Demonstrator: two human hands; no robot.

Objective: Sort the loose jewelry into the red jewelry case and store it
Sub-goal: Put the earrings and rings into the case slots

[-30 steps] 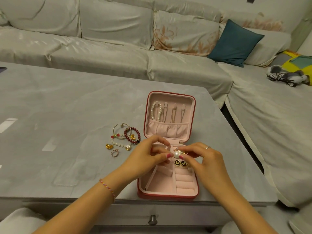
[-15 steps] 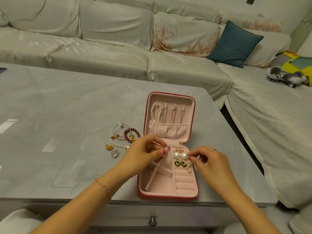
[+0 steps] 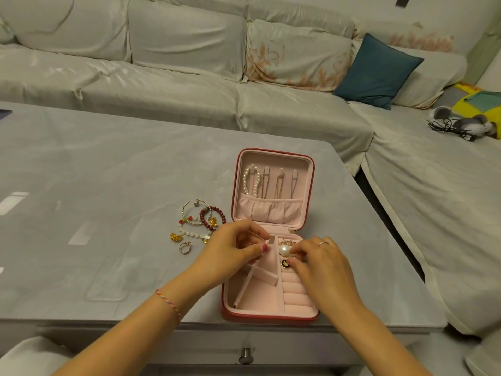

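Note:
The red jewelry case (image 3: 271,317) lies open at the table's near edge, its pink lid (image 3: 273,213) holding a pearl strand (image 3: 250,180) and thin chains. My right hand (image 3: 322,264) reaches into the upper right compartment and pinches a pearl earring (image 3: 284,250); a black round earring (image 3: 284,263) lies just below it. My left hand (image 3: 233,253) rests on the case's left edge with fingers curled, the thumb at the top end of a pink divider (image 3: 254,275); nothing shows between its fingers. Loose jewelry lies left of the case: a gold bangle (image 3: 189,213), a dark red bead bracelet (image 3: 217,217), a white bead bracelet (image 3: 189,234) and a ring (image 3: 185,248).
The grey table (image 3: 108,172) ends just below the case, with a drawer knob (image 3: 246,359) under its edge. A grey sofa (image 3: 176,77) wraps the far and right sides, with a teal cushion (image 3: 376,71). Headphones and a cable (image 3: 455,124) lie at the far right.
My right hand has moved left onto the pearl earrings, so only one pearl shows now. My left hand let go of the pearl a second ago and has since stayed put.

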